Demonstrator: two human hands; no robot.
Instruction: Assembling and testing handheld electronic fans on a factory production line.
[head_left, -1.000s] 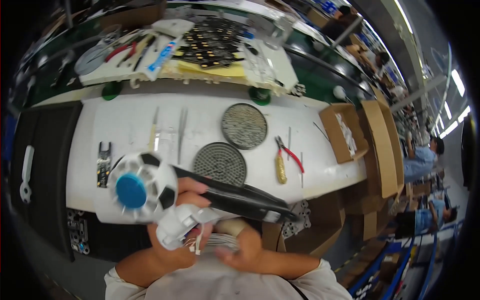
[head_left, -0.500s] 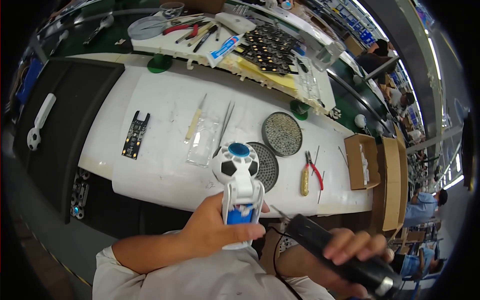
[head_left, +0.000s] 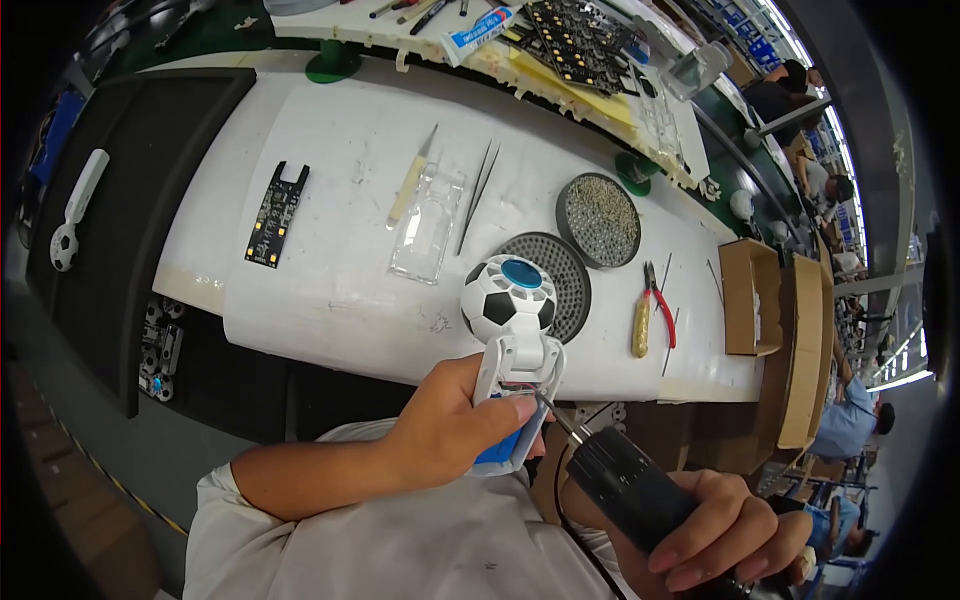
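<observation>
My left hand (head_left: pixel 440 420) is wrapped round a white handheld device with a football-patterned head (head_left: pixel 508 305), its handle shell open and a blue part showing inside. The thumb presses on the open handle. In my right hand (head_left: pixel 735 535) is a black electric screwdriver (head_left: pixel 625 485), tilted up to the left. Its thin bit reaches the right side of the handle opening, beside my left thumb; whether it sits in a screw is too small to tell. Behind the device's head lies a dark round tray (head_left: pixel 565 285) with holes, partly hidden.
A round tray of small metal parts (head_left: pixel 600 220), red-handled cutters (head_left: pixel 660 315), tweezers (head_left: pixel 478 197), a craft knife (head_left: pixel 410 190), a clear plastic piece (head_left: pixel 425 235) and a black circuit board (head_left: pixel 276 220) lie on the white table. Cardboard boxes (head_left: pixel 748 300) stand right; a dark tray (head_left: pixel 120 220) left.
The electric screwdriver has come up and left, its bit now at the open handle. My view has shifted, so the table sits higher. The left hand keeps hold of the device.
</observation>
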